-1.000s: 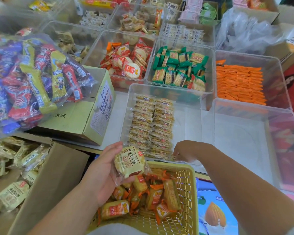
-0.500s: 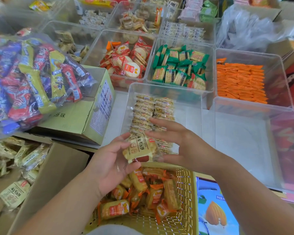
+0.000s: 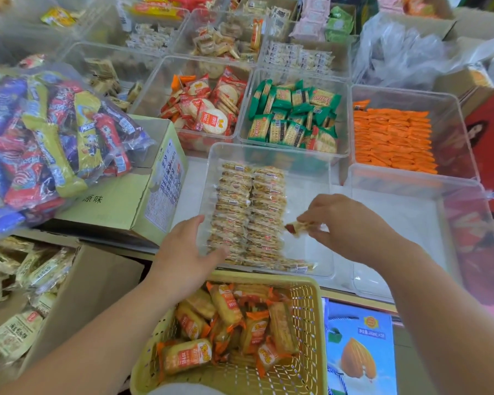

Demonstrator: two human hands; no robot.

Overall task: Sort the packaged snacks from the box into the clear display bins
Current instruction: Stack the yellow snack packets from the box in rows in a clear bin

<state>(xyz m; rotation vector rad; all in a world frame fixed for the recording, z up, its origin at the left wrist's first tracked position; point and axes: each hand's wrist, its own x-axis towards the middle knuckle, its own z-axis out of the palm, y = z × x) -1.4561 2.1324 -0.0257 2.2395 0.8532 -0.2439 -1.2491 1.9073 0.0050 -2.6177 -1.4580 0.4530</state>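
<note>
Packet had passed from left hand to right since half a second before; both hands had then met on it above the basket.

- Right hand: pinched the packet by one end between thumb and fingertips, other fingers curled. It hung low inside the bin, over bare floor just right of the two rows. An end-pinch probably lets the packet drop on edge, as the rows lay shingled.
- Left hand: held nothing, fingers spread and fairly straight at the bin's near-left corner. It seemed to touch the wall, though contact was not certain. Likely it steadied the light bin or was heading off for the next packet.
- Rows: packed against the left side of the bin, the right half unfilled. Probable aim was the near end of the right row, or the start of a third.
- Supply: more of the same packets lay loose in the box at lower left, so sorting looked well short of done.
- Basket: orange-wrapped snacks, untouched.
</note>
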